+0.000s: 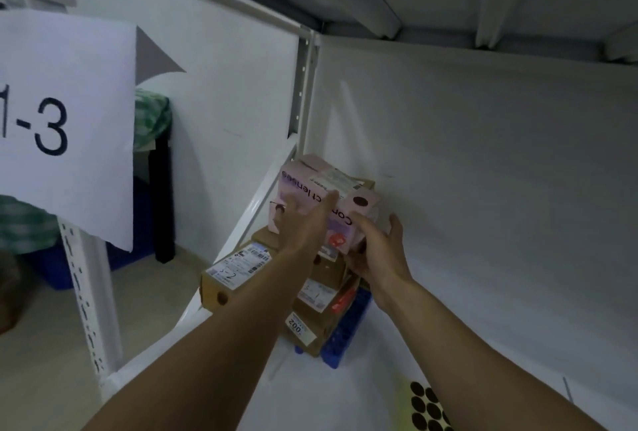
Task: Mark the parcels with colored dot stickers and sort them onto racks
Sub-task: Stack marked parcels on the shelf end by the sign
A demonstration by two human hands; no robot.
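My left hand (pixel 303 223) flat, fingers straight, pressing pink box (pixel 319 185) atop parcel stack (pixel 321 292); right hand (pixel 379 247) spread, touching box corner.

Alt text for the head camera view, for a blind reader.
A left hand and right hand steady a pink box, marked with a dark dot, atop stacked cardboard parcels in a rack's corner. A dot sticker sheet lies nearby; a sign reads 1-3.

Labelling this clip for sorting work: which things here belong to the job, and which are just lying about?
Job: pink contact lenses box, left hand and right hand on it, cardboard parcels beneath, dot sticker sheet, rack, 1-3 sign.
Lying about: green checked cloth, blue bin, black table leg.
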